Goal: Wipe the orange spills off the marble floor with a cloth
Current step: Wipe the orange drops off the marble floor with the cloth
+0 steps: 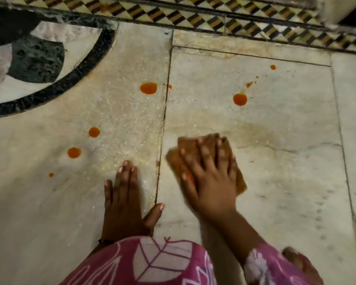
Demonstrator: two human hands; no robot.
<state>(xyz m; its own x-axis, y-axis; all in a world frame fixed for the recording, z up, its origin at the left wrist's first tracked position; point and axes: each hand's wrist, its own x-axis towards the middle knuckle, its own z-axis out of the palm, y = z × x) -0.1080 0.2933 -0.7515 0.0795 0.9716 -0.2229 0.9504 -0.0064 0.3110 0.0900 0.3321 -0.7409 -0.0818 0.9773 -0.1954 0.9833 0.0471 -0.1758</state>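
Note:
My right hand (pixel 211 177) presses flat, fingers spread, on a folded brown-orange cloth (pixel 241 183) on the marble floor (pixel 286 171). My left hand (pixel 124 199) rests flat on the floor beside it, fingers straight, thumb out across a slab joint. Orange spills dot the marble: one large drop (pixel 148 88) above the left hand, another (pixel 240 99) beyond the cloth, two drops (pixel 94 132) (pixel 74 152) at the left and several small specks (pixel 273 67) further out. A faint damp smear (pixel 261 134) lies right of the cloth.
A black curved inlay band (pixel 56 89) and a dark green inlay piece (pixel 37 62) fill the upper left. A checkered mosaic border (pixel 193 16) runs along the top. My pink patterned clothing (pixel 162 262) covers the bottom edge, with a bare foot (pixel 302 264) at the lower right.

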